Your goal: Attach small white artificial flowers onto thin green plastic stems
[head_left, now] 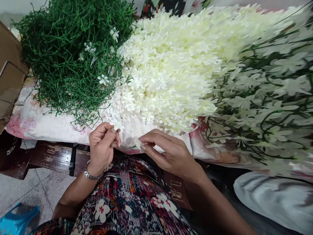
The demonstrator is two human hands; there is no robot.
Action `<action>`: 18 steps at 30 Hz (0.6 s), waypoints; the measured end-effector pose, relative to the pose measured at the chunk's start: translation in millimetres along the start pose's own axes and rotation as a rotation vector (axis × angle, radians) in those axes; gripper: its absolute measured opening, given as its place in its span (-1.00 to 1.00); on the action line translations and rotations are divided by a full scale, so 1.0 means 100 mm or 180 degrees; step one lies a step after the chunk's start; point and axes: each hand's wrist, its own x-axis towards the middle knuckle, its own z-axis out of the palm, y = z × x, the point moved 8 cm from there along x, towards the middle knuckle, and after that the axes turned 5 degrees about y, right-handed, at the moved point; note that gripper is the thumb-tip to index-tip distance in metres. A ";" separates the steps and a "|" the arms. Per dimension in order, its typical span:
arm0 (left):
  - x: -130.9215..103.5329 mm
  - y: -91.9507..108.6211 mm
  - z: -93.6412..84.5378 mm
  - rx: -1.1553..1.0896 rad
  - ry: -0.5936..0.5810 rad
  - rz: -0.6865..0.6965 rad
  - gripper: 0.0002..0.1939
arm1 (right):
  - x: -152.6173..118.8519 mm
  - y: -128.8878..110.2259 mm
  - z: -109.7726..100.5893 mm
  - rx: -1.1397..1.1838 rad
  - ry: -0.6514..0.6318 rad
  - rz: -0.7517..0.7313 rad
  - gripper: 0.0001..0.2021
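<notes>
My left hand (102,143), a metal watch band at its wrist, is closed in a pinch on a white artificial flower (117,125). To its right, my right hand (168,153) has thumb and forefinger pinched together near a small pale piece (139,143), too small to name. Just beyond the hands lies a large heap of white artificial flower heads (171,71). Thin white strands (113,109), perhaps stamens, lie at the heap's left edge. A big tangle of green plastic stems (70,58) stands at the upper left, with a few white flowers caught in it.
Flowers on green stems (276,98) fill the right side. Everything rests on a floral cloth-covered surface (56,127) with a dark wooden edge (53,156). A cardboard box (11,65) stands at the far left. On the floor is a blue plastic object (21,220); grey-white fabric (274,199) lies lower right.
</notes>
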 end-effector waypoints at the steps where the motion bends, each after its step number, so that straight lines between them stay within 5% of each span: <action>1: 0.00 0.00 0.00 -0.0066 -0.0002 0.0008 -0.92 | 0.01 0.02 -0.02 -0.0041 0.0113 0.0021 -0.79; 4: 0.01 0.03 0.02 -0.0280 -0.0051 0.0064 -0.92 | 0.03 0.13 -0.08 -0.0106 0.0320 0.0235 -0.77; 18: 0.08 -0.04 0.09 -0.0320 0.0217 0.0283 -0.93 | 0.04 0.29 -0.09 0.0889 0.0124 0.0579 -0.81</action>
